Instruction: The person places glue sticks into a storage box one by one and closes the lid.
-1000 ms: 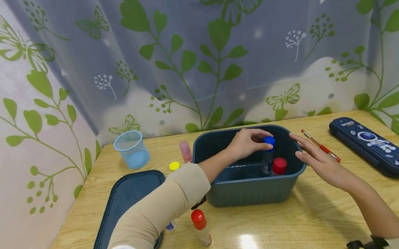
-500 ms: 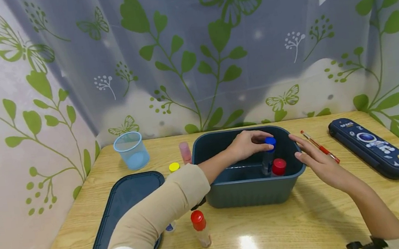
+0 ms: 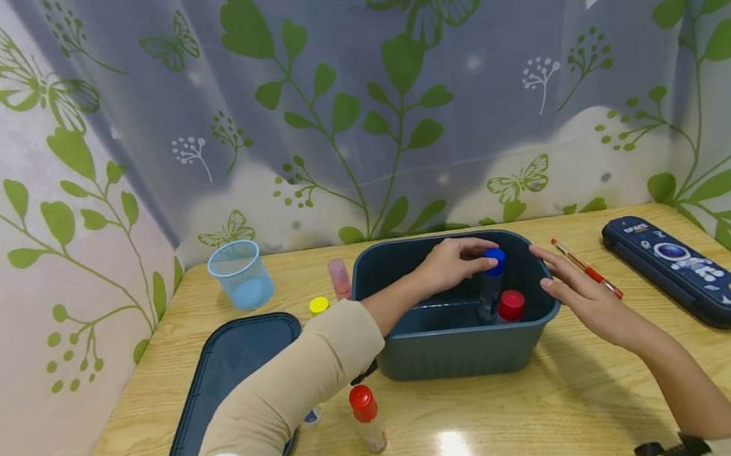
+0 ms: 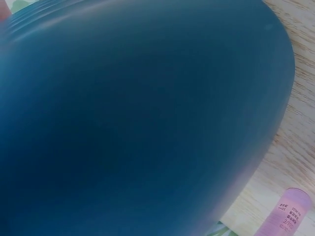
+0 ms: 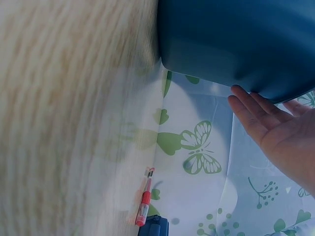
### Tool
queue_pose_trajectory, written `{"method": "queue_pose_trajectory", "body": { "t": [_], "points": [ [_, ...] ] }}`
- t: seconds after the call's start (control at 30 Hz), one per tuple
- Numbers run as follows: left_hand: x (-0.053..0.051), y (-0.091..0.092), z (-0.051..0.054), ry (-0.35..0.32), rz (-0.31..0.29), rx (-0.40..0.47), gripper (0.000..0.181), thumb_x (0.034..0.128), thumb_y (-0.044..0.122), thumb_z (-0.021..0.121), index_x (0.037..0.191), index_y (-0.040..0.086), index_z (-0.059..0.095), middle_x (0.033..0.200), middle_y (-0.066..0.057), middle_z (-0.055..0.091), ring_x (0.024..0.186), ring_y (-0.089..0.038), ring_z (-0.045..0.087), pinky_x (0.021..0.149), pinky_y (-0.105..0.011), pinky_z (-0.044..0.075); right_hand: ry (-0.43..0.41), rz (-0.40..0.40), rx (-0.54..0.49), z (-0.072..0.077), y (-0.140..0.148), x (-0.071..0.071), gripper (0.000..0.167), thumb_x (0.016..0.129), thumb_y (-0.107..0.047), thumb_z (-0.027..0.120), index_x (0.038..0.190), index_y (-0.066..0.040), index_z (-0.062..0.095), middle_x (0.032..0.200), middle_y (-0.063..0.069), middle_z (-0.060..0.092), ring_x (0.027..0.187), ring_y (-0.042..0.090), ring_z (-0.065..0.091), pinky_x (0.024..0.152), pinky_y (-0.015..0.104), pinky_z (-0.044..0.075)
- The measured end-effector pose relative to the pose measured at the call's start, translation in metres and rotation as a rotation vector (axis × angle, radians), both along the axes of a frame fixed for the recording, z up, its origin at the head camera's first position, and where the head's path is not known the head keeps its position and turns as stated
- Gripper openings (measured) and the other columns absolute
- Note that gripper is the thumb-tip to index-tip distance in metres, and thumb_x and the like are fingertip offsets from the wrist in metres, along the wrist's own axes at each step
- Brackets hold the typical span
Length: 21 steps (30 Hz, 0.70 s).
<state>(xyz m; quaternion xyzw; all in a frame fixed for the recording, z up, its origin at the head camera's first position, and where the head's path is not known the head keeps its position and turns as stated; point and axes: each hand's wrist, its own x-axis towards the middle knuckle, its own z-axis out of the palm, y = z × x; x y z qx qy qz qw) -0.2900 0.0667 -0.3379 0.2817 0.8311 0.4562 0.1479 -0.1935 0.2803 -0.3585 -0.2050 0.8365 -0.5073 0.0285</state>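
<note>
A dark blue-grey plastic bin (image 3: 454,353) stands on the table. My left hand (image 3: 447,264) reaches into it and pinches the blue cap of a clear blue-capped bottle (image 3: 491,293), held upright near the bin's right end. Beside it in the bin is a red-capped bottle (image 3: 512,305), its lower part hidden by the front wall. My right hand (image 3: 587,304) rests its extended fingers against the bin's right side; the right wrist view shows these fingers (image 5: 251,110) touching the outer wall. In the left wrist view the bin wall (image 4: 147,118) hides the left hand.
Left of the bin stand a pink glue bottle (image 3: 340,280), a yellow-capped bottle (image 3: 319,305) and a light blue cup (image 3: 242,276). A dark lid (image 3: 238,355) lies partly under my left arm. A red-capped bottle (image 3: 368,419) stands in front. Rightward lie a red pen (image 3: 586,267) and a pencil case (image 3: 685,270).
Hardly anything differs. The blue-capped bottle sits very slightly lower under my left fingertips; my right hand keeps its place at the bin's side.
</note>
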Motion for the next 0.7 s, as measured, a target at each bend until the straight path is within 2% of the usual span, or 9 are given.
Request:
{"method": "queue_pose_trajectory", "body": {
  "t": [0.2,0.33,0.53,0.7],
  "points": [
    [0.000,0.000,0.003,0.014,0.000,0.002,0.035,0.0898,0.023,0.062,0.123,0.013,0.060,0.113,-0.003,0.061,0.084,-0.013,0.060,0.071,-0.025,0.050,-0.006,0.008,-0.016,0.001,0.000,0.000,0.055,0.102,-0.018,0.035,0.148,-0.006,0.009,0.149,0.022,0.003,0.129,0.051,0.005,0.091,0.071,0.016],
    [0.001,-0.002,0.006,0.017,-0.011,0.008,0.033,0.0895,0.022,0.062,0.121,0.010,0.061,0.112,-0.003,0.062,0.085,-0.010,0.059,0.073,-0.027,0.050,0.000,0.007,-0.010,0.001,0.001,0.000,0.055,0.102,-0.018,0.035,0.148,-0.006,0.009,0.149,0.021,0.003,0.129,0.051,0.006,0.092,0.070,0.016],
    [0.002,-0.008,0.012,0.039,-0.024,0.014,0.031,0.0893,0.020,0.063,0.117,0.007,0.062,0.107,0.000,0.062,0.087,-0.006,0.057,0.070,-0.020,0.049,0.006,0.001,-0.006,0.000,0.000,0.000,0.055,0.101,-0.019,0.036,0.148,-0.005,0.010,0.149,0.021,0.003,0.129,0.051,0.006,0.093,0.069,0.017],
    [0.002,-0.017,0.020,0.011,-0.042,0.019,0.030,0.0902,0.020,0.061,0.117,0.007,0.061,0.105,0.001,0.062,0.090,-0.008,0.057,0.077,-0.025,0.049,0.010,-0.004,0.001,0.000,0.000,0.000,0.055,0.101,-0.019,0.036,0.147,-0.005,0.010,0.149,0.021,0.004,0.129,0.051,0.006,0.093,0.069,0.017]
  ]
}}
